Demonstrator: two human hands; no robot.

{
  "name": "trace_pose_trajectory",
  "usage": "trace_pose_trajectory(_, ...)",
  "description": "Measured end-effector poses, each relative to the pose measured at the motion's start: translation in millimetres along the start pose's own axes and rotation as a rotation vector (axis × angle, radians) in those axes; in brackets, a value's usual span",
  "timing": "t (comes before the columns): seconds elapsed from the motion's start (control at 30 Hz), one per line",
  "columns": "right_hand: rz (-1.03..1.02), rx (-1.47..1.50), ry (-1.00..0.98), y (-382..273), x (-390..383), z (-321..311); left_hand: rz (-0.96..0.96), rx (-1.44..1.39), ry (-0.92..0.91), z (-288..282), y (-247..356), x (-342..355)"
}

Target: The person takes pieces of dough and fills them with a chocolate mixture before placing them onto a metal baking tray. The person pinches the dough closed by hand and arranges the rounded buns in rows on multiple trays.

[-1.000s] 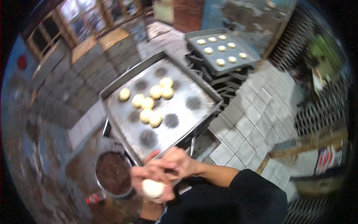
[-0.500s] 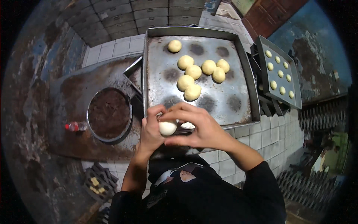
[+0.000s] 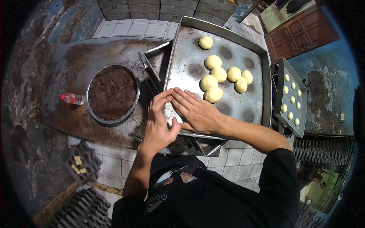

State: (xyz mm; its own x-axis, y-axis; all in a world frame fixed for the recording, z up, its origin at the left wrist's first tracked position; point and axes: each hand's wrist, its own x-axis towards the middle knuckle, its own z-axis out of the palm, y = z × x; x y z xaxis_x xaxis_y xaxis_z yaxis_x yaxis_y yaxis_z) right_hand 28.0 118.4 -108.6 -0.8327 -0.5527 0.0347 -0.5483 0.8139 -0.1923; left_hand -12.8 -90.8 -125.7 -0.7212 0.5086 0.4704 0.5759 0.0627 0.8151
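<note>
My right hand (image 3: pixel 199 114) lies flat, palm down with fingers stretched, over the near left corner of the big metal baking tray (image 3: pixel 260 114). Beside it my left hand (image 3: pixel 157 123) is open, its fingers loosely bent and the thumb apart, with fingertips close to those of the right. No dough shows between the hands; whatever is under the right palm is hidden. Several smooth pale-yellow dough balls sit further up the tray, some touching each other. The nearest dough ball (image 3: pixel 213 95) is just beyond my right hand, and a lone dough ball (image 3: pixel 205 43) rests near the far edge.
A round metal bowl of dark brown filling (image 3: pixel 114 93) stands on the worn table (image 3: pixel 72 116) to the left. A red-capped plastic bottle (image 3: pixel 72 99) is beside it. On the right is a smaller tray (image 3: pixel 301 114) with rows of little dough pieces. Dark moulds (image 3: pixel 81 161) stand at lower left.
A pale dough ball showed between my hands earlier and is now out of sight. My right hand has flattened, palm down. The whole view has turned, shifting the trays to the right.
</note>
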Motion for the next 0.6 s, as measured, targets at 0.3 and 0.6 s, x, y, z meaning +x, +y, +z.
trace_pose_trajectory(0.3, 0.275, 0.239, -0.104, 46.3, -20.4, -83.7, -0.034, 0.144, -0.110, -19.9, 19.6, 12.3)
trace_pose_trajectory(0.6, 0.376, -0.072, -0.005, 60.2, -63.9, -42.4, 0.183, 0.137, -0.659, 43.0, -6.4, 108.7)
